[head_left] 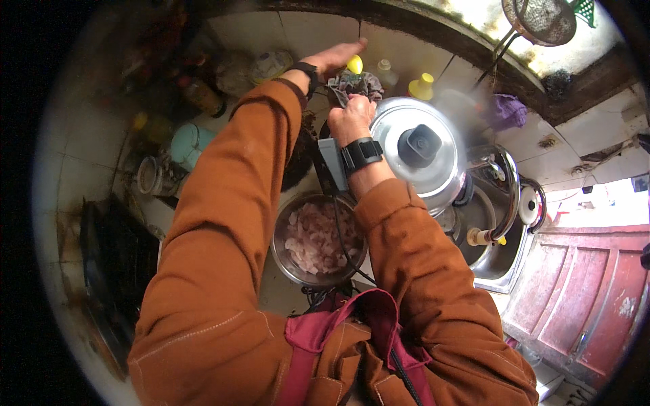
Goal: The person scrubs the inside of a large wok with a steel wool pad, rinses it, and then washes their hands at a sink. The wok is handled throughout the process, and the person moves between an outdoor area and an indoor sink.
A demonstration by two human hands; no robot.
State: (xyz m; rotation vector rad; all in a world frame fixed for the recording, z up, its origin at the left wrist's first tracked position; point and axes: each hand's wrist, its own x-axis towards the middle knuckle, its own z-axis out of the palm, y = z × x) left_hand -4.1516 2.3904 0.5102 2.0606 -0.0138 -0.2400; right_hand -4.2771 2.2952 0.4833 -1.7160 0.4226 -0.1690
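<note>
My left hand point(337, 57) is stretched out toward the tiled back wall, just behind a yellow cap point(355, 64); its fingers look extended and I see nothing in them. In front of it, my right hand point(354, 115) is closed at the near edge of a crumpled dark patterned cloth point(358, 85), which it seems to grip; the fingertips are hidden. Right beside that hand stands a shiny metal pot with a lid point(388, 147) and a dark knob point(420, 144). Below my forearms sits a steel bowl point(277, 246) of sliced raw meat point(312, 238).
At right are a sink point(500, 276) and a curved faucet point(512, 198). A yellow-capped bottle point(421, 87) stands behind the pot. A strainer point(543, 20) hangs upper right. A turquoise container point(190, 145) and jar point(148, 175) stand left. A black cord point(341, 238) crosses over the bowl.
</note>
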